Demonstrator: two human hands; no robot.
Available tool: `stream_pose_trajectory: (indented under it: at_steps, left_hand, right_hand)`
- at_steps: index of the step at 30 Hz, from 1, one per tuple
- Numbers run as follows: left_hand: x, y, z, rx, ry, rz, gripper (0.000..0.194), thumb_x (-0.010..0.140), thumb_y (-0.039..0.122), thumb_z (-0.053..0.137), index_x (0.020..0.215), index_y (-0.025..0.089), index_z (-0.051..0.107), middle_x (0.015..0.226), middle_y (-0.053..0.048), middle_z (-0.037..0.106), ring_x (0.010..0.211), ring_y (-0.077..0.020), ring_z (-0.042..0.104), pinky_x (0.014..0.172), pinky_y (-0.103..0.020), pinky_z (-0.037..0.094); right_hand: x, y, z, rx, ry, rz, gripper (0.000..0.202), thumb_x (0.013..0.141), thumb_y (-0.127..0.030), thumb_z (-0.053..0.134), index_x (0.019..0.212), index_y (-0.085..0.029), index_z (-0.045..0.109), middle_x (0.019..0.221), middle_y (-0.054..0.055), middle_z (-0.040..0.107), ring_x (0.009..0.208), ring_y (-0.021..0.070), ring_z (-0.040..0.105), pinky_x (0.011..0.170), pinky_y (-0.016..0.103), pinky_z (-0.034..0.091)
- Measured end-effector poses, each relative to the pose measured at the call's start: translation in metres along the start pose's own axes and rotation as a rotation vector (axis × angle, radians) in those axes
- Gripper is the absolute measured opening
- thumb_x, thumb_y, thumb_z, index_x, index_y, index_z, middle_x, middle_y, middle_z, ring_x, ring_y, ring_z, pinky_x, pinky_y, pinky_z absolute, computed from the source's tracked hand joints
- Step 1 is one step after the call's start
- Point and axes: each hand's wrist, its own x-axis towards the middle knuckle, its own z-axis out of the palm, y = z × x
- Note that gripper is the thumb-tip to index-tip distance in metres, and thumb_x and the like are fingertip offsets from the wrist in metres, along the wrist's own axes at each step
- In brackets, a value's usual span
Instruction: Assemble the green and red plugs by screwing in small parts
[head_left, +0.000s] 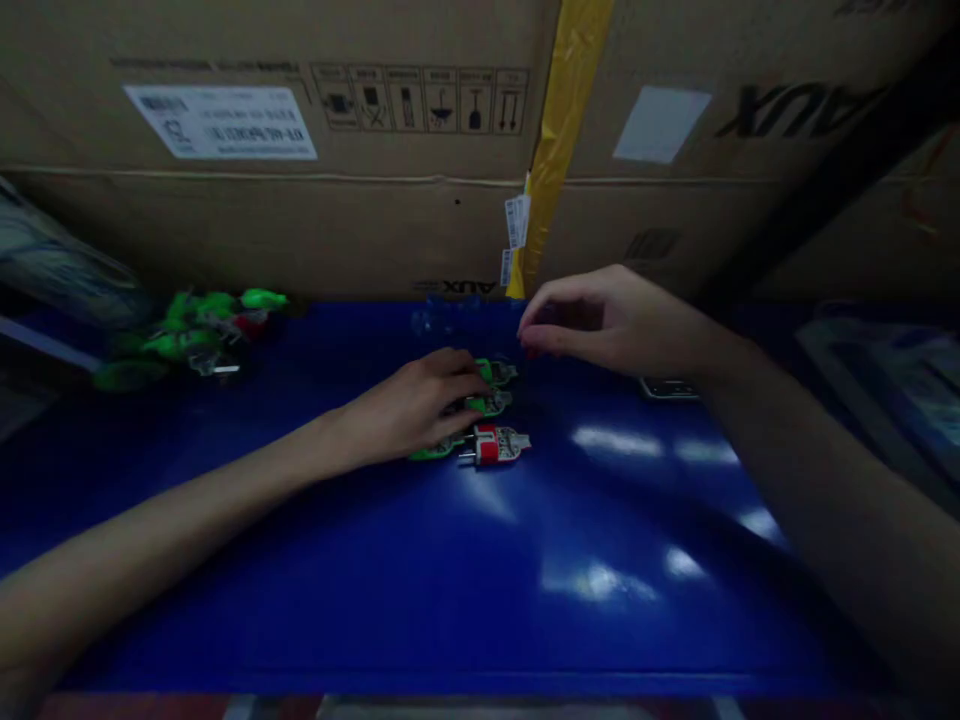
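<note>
My left hand rests on the blue surface, fingers curled over a small group of plug-like pieces. Its fingertips close on a green plug with a grey patterned end. Another green plug lies just behind that one. In front of them is a red plug with two metal pins pointing left. Part of a further green piece shows under my left hand. My right hand is raised to the right of the group, thumb and fingers pinched together. A tiny red piece shows at its fingertips, mostly hidden.
Several green pieces and a red one lie in a pile at the left. Small clear blue pieces sit at the back. A big carton walls off the rear. Behind my right wrist lies a dark, silver-edged object.
</note>
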Motion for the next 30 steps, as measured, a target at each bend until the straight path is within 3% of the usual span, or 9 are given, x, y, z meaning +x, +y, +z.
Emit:
stream_pose_trajectory:
  at_steps: [11,20,30]
  left_hand:
    - [-0.002,0.001,0.0,0.064,0.015,0.004,0.018,0.093,0.023,0.056,0.103,0.014,0.067,0.102,-0.01,0.064,0.094,-0.0201,0.061,0.085,-0.03,0.049]
    - [0.001,0.005,-0.023,-0.047,0.132,-0.067,0.022,0.092,0.033,0.056,0.098,0.015,0.069,0.097,-0.006,0.068,0.089,-0.017,0.064,0.08,-0.026,0.047]
    - [0.001,0.002,-0.027,-0.099,0.106,-0.089,0.02,0.089,0.03,0.061,0.101,0.016,0.07,0.096,-0.004,0.069,0.086,-0.0158,0.064,0.078,-0.025,0.048]
  right_hand:
    - [-0.002,0.001,-0.005,-0.005,0.02,0.002,0.023,0.087,-0.039,0.062,0.085,-0.018,0.07,0.074,0.001,0.071,0.065,0.0137,0.062,0.06,0.026,0.046]
    - [-0.001,0.005,-0.005,-0.075,0.039,0.031,0.027,0.088,-0.042,0.06,0.087,-0.018,0.072,0.075,0.002,0.071,0.066,0.015,0.062,0.061,0.028,0.045]
    - [0.001,0.006,0.002,-0.065,0.001,-0.035,0.022,0.087,-0.035,0.062,0.091,-0.016,0.074,0.082,0.004,0.074,0.073,0.0157,0.065,0.065,0.027,0.045]
